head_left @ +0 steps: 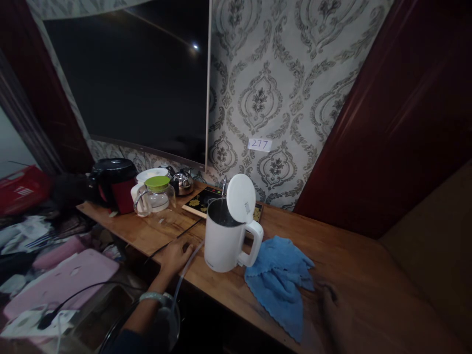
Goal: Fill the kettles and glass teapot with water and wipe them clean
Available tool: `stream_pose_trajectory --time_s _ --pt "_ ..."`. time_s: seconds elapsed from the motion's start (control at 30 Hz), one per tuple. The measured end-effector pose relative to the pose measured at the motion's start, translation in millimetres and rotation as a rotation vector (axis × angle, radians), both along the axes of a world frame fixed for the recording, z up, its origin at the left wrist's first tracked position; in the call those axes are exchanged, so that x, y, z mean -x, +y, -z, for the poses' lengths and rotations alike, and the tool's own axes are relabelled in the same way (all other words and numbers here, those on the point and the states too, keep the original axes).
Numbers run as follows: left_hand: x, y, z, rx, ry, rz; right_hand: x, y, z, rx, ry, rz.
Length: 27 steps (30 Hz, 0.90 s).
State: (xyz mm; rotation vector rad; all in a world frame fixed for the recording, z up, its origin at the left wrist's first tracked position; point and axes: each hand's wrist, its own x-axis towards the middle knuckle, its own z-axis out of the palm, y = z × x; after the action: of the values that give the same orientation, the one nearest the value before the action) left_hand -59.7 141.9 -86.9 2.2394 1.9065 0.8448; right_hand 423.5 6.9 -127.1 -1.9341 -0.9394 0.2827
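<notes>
A white electric kettle (223,248) stands upright on the wooden table, its round lid (241,197) raised and its handle to the right. A thin metal spout (224,186) shows behind its open mouth. My left hand (176,256) lies at the table's front edge, left of the kettle, holding nothing I can see, fingers resting on the wood. Close beside it run a clear tube (189,265) and a black cord (167,244). A crumpled blue cloth (280,282) is spread right of the kettle. My right hand (335,309), dark and blurred, is just right of the cloth.
Behind the kettle is a black, gold-flowered panel (197,202). Further left stand a glass teapot (159,201) with a green lid, a shiny metal kettle (182,183) and a black-and-red appliance (120,189). Below the table's left side are a bucket (175,319) and a pink case (70,282).
</notes>
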Motion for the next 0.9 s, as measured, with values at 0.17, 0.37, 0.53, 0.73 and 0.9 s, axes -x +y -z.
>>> stream_pose_trajectory --time_s 0.17,0.37,0.53,0.73,0.9 --pt "0.2 0.1 -0.4 0.002 -0.002 0.005 1.0 -1.1 0.3 0.016 0.007 -0.008" --pt "-0.9 -1.4 -2.2 -0.004 -0.005 0.008 7.0 -3.0 -7.2 -0.042 0.027 0.003" --pt "-1.1 -2.4 -3.0 0.009 -0.005 -0.008 7.7 -3.4 -9.9 -0.013 0.026 0.011" --pt "-1.2 -2.8 -4.5 0.027 0.008 0.011 2.3 -1.2 -3.3 0.013 -0.005 0.005" --pt "-0.9 -2.4 -3.4 0.026 0.0 0.017 -0.3 0.7 -0.8 -0.025 0.004 -0.005"
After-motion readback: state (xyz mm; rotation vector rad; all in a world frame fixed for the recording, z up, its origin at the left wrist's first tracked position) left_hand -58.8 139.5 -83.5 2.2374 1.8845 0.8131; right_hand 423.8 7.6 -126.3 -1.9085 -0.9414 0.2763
